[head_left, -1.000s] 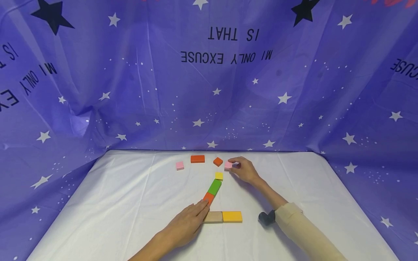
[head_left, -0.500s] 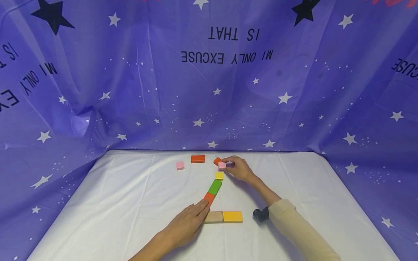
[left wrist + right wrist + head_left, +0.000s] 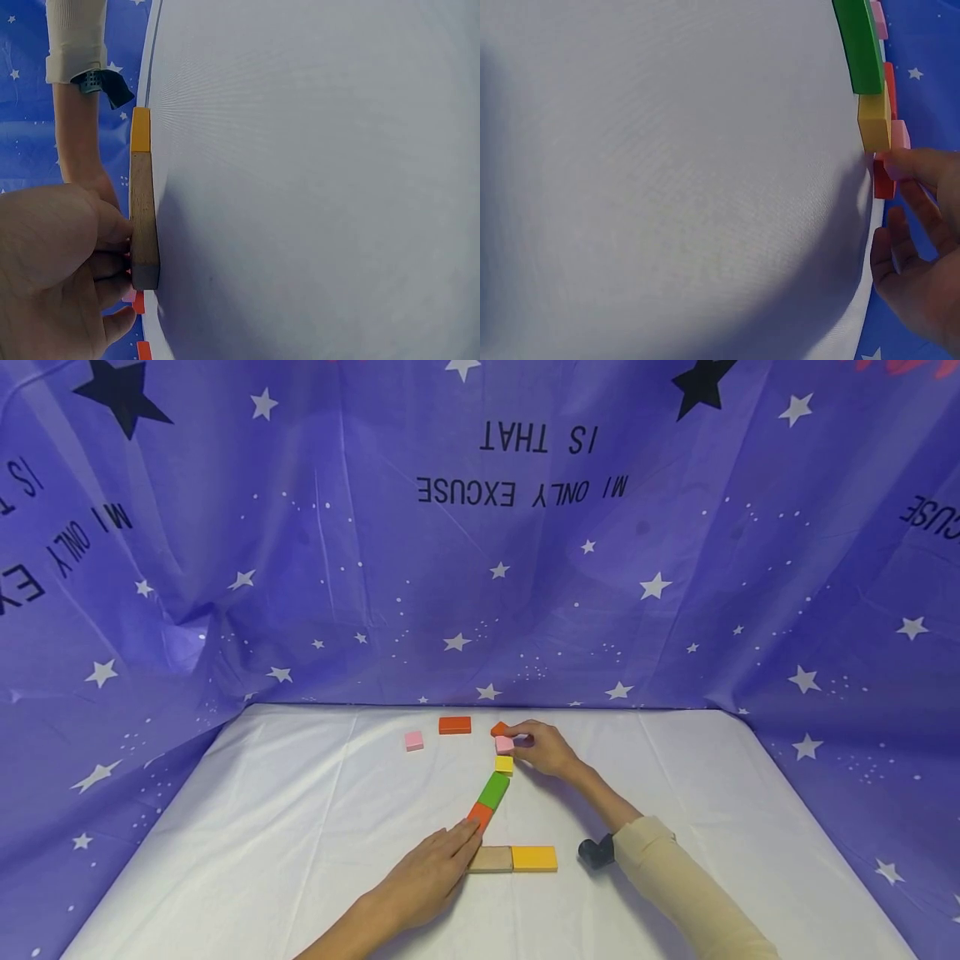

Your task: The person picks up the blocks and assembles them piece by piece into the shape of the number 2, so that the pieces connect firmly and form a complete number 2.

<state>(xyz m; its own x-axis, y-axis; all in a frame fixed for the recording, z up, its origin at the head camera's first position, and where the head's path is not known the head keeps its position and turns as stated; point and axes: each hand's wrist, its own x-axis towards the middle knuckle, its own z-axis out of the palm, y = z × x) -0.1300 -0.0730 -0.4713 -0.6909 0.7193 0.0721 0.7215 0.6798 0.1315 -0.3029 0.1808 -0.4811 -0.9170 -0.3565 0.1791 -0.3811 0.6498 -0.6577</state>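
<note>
Between thumb and fingertips, my right hand (image 3: 547, 750) pinches a small pink block (image 3: 503, 745), just behind a yellow block (image 3: 504, 765). In the right wrist view the same pink block (image 3: 901, 135) shows beside the yellow one. A green block (image 3: 493, 790) and an orange-red block (image 3: 480, 815) form a slanting line running toward me from the yellow block. My left hand (image 3: 431, 872) lies with straight fingers on the near end of the orange-red block, partly hiding it. By those fingers, a bare wooden block (image 3: 491, 859) sits end to end with an orange-yellow block (image 3: 534, 858).
A red square block (image 3: 498, 728), partly covered, lies behind the held block. Farther left are a long red block (image 3: 454, 725) and another pink block (image 3: 414, 741). White cloth covers the table (image 3: 300, 827); a purple starry curtain (image 3: 480, 610) stands behind and at both sides.
My right hand has carried the pink block left, then slightly nearer, from beside the red square block to just behind the yellow block. The left hand has stayed in place.
</note>
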